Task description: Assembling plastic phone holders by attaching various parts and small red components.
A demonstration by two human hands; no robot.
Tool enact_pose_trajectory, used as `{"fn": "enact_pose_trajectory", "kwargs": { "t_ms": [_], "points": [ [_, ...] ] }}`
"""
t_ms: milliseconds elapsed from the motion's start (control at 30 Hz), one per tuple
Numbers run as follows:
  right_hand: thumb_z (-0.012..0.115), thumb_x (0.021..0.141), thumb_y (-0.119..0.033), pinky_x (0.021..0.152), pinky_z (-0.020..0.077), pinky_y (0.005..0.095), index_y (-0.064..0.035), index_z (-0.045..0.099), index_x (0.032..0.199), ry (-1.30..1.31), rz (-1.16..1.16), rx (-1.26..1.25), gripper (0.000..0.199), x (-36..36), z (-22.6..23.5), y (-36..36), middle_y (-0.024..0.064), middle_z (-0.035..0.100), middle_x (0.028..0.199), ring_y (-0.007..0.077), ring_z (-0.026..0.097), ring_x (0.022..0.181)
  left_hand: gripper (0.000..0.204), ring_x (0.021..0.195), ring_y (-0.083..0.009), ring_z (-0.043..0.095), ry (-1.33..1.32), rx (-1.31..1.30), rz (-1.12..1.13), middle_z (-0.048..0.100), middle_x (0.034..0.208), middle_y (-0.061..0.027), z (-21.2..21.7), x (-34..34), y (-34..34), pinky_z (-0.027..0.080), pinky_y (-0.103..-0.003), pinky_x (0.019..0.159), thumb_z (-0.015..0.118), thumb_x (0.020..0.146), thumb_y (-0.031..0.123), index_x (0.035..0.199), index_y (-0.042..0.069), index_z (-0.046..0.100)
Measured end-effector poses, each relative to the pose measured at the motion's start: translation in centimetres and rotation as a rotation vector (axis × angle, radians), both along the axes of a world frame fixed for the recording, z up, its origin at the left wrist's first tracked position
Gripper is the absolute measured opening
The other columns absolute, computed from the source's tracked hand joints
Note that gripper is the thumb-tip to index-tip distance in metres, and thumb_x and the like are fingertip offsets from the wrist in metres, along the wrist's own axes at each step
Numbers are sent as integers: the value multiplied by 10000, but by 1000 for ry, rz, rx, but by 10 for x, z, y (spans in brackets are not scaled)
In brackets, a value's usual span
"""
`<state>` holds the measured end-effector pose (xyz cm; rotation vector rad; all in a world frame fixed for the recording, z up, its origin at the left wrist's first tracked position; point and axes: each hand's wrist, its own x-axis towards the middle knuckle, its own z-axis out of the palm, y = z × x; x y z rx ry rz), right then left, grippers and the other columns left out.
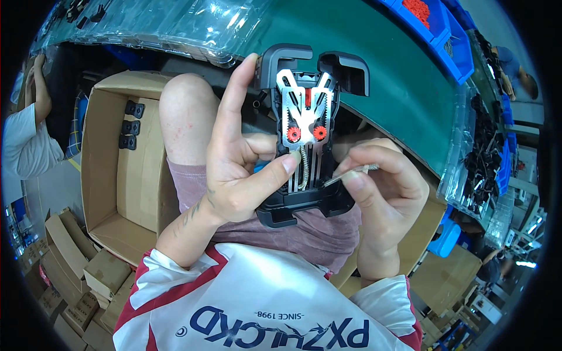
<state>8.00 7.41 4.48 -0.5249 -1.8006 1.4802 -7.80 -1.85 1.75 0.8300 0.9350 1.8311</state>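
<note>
Over my lap, my left hand [246, 169] grips a black phone holder [275, 205] with clamp arms at its top and feet at its bottom. A shiny metal plate [293, 105] with slanted slots lies in it, with two red gears [319, 134] at its lower part. One coil spring [304, 169] runs along the channel below the plate, and my left thumb presses beside its upper end. My right hand [386, 187] pinches a thin silvery piece [360, 168], which looks like another coil spring. Its lower end meets the holder's lower right side.
A green bench [374, 70] lies ahead, with clear plastic trays [193, 29] at left. Blue bins [451, 47] hold red parts [417, 11]. Black parts [486, 134] fill a tray at right. An open carton [137, 175] with several black pieces stands at left. Another person [29, 128] sits far left.
</note>
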Motion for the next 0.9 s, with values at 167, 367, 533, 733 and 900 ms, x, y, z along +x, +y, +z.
{"fn": "enact_pose_trajectory", "kwargs": {
  "t_ms": [167, 367, 533, 733, 900],
  "points": [
    [678, 729, 80, 652, 430, 216, 44, 629, 1000, -90, -72, -168, 278, -12, 6, -13, 92, 615, 842, 123, 516, 679, 929, 626, -151, 631, 131, 44, -68, 603, 1094, -270, -11, -6, -2, 440, -176, 528, 481, 766, -130, 1462, 59, -104],
    [687, 721, 83, 625, 416, 206, 47, 659, 968, -67, -29, -146, 251, -9, -3, -8, 81, 630, 823, 116, 508, 666, 914, 672, -165, 650, 71, -1, 33, 382, 1371, -285, -5, 2, 1, 459, -184, 546, 491, 750, -130, 1459, 14, -68],
    [690, 713, 83, 614, 412, 213, 40, 674, 959, -125, 78, -32, 250, -7, -3, 0, 79, 644, 812, 120, 508, 668, 902, 715, -165, 660, 270, -86, 68, 125, 1501, -244, -6, 0, -3, 468, -187, 558, 506, 745, -120, 1452, -20, -45],
    [690, 704, 84, 614, 413, 218, 26, 689, 950, -154, 93, -29, 253, -7, 0, 2, 80, 656, 811, 128, 512, 677, 900, 766, -185, 663, 273, -64, 97, 71, 1514, -232, -6, 3, 1, 467, -171, 578, 530, 744, -98, 1446, -44, -30],
    [686, 704, 75, 614, 413, 233, 13, 690, 954, -161, 0, 60, 258, 2, -1, -3, 77, 656, 813, 145, 519, 681, 891, 898, -219, 636, 386, -53, 110, 109, 1493, -231, -3, 4, 0, 455, -161, 617, 541, 740, -84, 1448, -44, 1]
  ]
}}
